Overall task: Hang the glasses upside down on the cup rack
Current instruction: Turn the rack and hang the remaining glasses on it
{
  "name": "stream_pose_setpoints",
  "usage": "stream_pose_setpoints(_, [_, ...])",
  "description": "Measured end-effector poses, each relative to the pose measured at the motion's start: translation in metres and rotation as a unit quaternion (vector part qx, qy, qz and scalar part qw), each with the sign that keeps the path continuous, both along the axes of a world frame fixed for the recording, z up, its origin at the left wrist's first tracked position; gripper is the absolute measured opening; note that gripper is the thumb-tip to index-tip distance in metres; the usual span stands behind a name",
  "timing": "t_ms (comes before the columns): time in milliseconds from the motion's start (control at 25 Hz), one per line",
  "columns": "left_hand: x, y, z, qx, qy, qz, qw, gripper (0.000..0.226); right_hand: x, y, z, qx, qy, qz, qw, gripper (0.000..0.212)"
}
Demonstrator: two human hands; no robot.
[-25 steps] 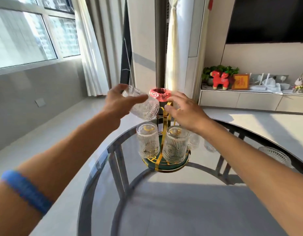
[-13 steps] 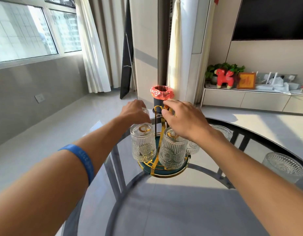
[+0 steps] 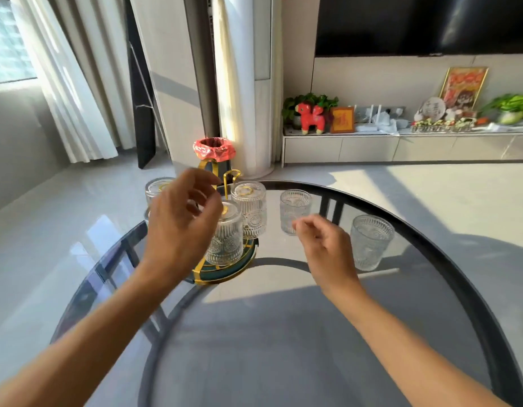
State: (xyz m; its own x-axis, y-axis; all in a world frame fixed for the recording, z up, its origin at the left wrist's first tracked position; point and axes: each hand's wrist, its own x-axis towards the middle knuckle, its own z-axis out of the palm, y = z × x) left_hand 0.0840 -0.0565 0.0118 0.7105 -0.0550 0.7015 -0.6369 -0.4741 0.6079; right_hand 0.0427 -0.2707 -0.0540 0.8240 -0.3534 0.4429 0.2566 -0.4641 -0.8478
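Observation:
A gold cup rack with a dark green round base [image 3: 225,274] stands on the round glass table [image 3: 313,333]. Three ribbed glasses hang upside down on it: one at the front [image 3: 226,236], one at the right [image 3: 250,210], one at the left [image 3: 157,188] partly behind my hand. Two more ribbed glasses stand upright on the table to the right, a nearer one [image 3: 370,242] and a farther one [image 3: 295,210]. My left hand [image 3: 181,230] hovers in front of the rack, fingers apart, holding nothing. My right hand [image 3: 325,248] is loosely curled and empty, just in front of the farther upright glass.
A dark bin with a red bag [image 3: 214,151] stands on the floor behind the table. Beyond it are a white column, curtains and a low cabinet [image 3: 372,145] with a red toy horse [image 3: 310,117] and ornaments. The table's dark rim curves around the right side.
My left hand hung its glass on the rack and let go, then drew back. My right hand left the rack's top and moved right, toward the upright glasses. The camera view shifted right.

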Motion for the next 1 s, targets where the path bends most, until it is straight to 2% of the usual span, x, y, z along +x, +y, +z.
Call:
stream_pose_setpoints(40, [-0.023, -0.018, -0.026, 0.043, 0.025, -0.062, 0.997, 0.015, -0.017, -0.015, -0.022, 0.028, 0.035, -0.05, 0.998, 0.014])
stream_pose_setpoints(120, [-0.053, -0.052, -0.083, 0.167, 0.108, -0.141, 0.97, 0.02, -0.04, -0.046, -0.054, 0.088, 0.106, -0.137, 0.981, 0.007])
stream_pose_setpoints(160, [-0.057, -0.064, -0.108, 0.245, 0.139, -0.15, 0.948, 0.025, -0.044, -0.06, -0.063, 0.113, 0.139, -0.171, 0.969, 0.005])
stream_pose_setpoints(240, [-0.051, -0.077, -0.144, 0.359, 0.154, -0.12, 0.913, 0.039, -0.046, -0.09, -0.069, 0.138, 0.202, -0.215, 0.946, 0.025])
stream_pose_setpoints(400, [-0.039, -0.082, -0.166, 0.375, 0.145, -0.104, 0.91, 0.048, -0.026, -0.135, -0.07, 0.101, 0.247, -0.189, 0.945, 0.089])
stream_pose_setpoints(480, [-0.04, -0.083, -0.168, 0.376, 0.148, -0.099, 0.909, 0.05, -0.01, -0.136, -0.075, 0.073, 0.247, -0.164, 0.952, 0.102])
stream_pose_setpoints(680, [-0.038, -0.086, -0.163, 0.395, 0.167, -0.091, 0.899, 0.058, 0.019, -0.12, -0.077, 0.056, 0.241, -0.191, 0.95, 0.076])
stream_pose_setpoints(800, [-0.041, -0.086, -0.163, 0.404, 0.171, -0.091, 0.894, 0.056, 0.013, -0.117, -0.075, 0.001, 0.269, -0.15, 0.951, 0.076])
stream_pose_setpoints(960, [-0.051, -0.086, -0.134, 0.46, 0.219, -0.096, 0.855, 0.051, -0.011, -0.097, -0.052, 0.036, 0.211, -0.08, 0.974, 0.073])
stream_pose_setpoints(1000, [-0.055, -0.084, -0.122, 0.439, 0.231, -0.083, 0.865, 0.048, -0.013, -0.09, -0.038, 0.035, 0.194, -0.057, 0.979, 0.071])
